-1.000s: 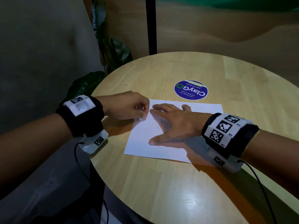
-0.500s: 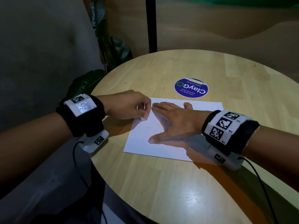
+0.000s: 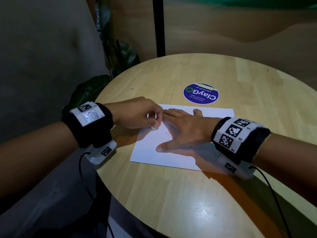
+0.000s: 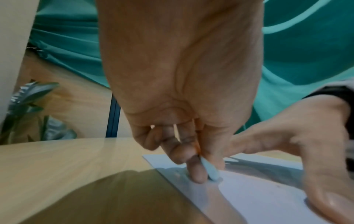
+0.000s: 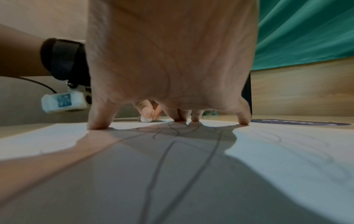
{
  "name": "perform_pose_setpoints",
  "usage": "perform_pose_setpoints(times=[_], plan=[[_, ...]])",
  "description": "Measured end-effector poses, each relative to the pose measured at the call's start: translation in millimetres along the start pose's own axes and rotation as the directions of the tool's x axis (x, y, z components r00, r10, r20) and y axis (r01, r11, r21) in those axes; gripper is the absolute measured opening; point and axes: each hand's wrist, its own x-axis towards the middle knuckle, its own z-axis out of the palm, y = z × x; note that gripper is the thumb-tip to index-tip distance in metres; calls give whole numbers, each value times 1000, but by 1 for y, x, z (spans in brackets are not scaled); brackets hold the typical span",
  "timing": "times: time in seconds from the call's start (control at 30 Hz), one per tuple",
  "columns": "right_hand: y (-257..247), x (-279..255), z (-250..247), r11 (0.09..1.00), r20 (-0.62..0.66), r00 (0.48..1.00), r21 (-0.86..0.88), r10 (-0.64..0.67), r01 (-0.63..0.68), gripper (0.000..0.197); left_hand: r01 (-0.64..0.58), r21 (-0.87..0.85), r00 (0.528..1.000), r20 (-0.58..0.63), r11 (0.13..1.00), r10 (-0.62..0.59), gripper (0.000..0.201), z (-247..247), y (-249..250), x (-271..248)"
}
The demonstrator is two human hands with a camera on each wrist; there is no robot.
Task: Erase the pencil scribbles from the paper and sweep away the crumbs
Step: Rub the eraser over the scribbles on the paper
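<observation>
A white sheet of paper (image 3: pixel 151 152) lies on the round wooden table (image 3: pixel 188 194), with faint pencil scribbles (image 5: pixel 162 159) across it. My left hand (image 3: pixel 137 114) pinches a small white eraser (image 3: pixel 154 128) between thumb and fingers, its tip pressed on the paper near the sheet's left edge; the eraser (image 4: pixel 210 171) shows pale and wedge-shaped in the left wrist view. My right hand (image 3: pixel 185 129) lies spread and flat on the sheet, fingertips (image 5: pixel 97 125) down on the paper, just right of the eraser (image 5: pixel 146 120). I cannot make out any crumbs.
A round blue sticker (image 3: pixel 200 93) is stuck to the table beyond the paper. A dark-leaved plant (image 3: pixel 120 54) and a black post (image 3: pixel 158 26) stand behind the table's far left edge. Wrist cables hang off the near rim.
My left hand with the eraser has shifted slightly across the paper's left part, beside my right fingertips. My right hand has stayed flat on the sheet.
</observation>
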Motion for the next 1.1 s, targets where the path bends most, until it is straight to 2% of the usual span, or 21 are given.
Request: perform_pose_setpoints(times=[0.07,0.13,0.17,0.27,0.3,0.4,0.43,0.47,0.53,0.57,0.6,0.67,0.7,0.83,0.97,1.1], plan=[[0,0,1,1000,-4,1000,3,8,-8,109,-7,-44,999,39,999,9,6,2,2,-1],[1,0,1,1000,-13,1000,2,23,-23,106,-1,-132,986,167,991,24,6,2,8,-3],[1,0,0,1000,-19,1000,4,21,-21,105,-5,-131,986,167,991,27,7,1,8,-2],[2,2,1,1000,-28,1000,17,-10,11,106,-18,17,1000,1,1000,18,8,-1,2,3],[2,2,1,1000,-22,1000,11,-8,8,106,-19,11,1000,9,1000,19,8,0,2,3],[2,2,2,999,-37,999,-23,29,-29,95,-31,-114,980,191,993,53,6,0,10,0],[3,2,2,999,-53,998,-34,29,-31,91,-34,-114,981,188,993,55,6,0,10,1],[3,1,2,999,-60,998,-43,27,-29,91,-38,-76,990,135,996,48,7,-1,7,2],[4,2,1,998,-66,998,-57,23,-27,99,-30,21,1000,7,999,30,7,-1,1,5],[3,2,1,997,-72,997,-62,29,-34,104,-23,12,1000,3,1000,23,7,0,0,5],[3,2,2,997,-88,995,-67,39,-45,108,-29,-22,999,40,999,29,6,1,2,4],[3,0,4,995,-131,990,-74,52,-62,100,-26,-117,983,178,993,47,6,2,9,2],[2,-1,4,995,-147,988,-79,52,-64,96,-25,-131,978,201,991,52,6,1,10,3],[0,-5,5,992,-136,987,-86,83,-95,107,-26,19,999,29,999,26,8,1,6,8],[1,-8,-3,986,-72,992,-119,108,-116,95,-35,-92,985,164,995,50,6,1,15,6],[4,-10,-6,984,10,993,-131,121,-119,109,-29,-10,999,28,1000,29,7,1,9,8]])
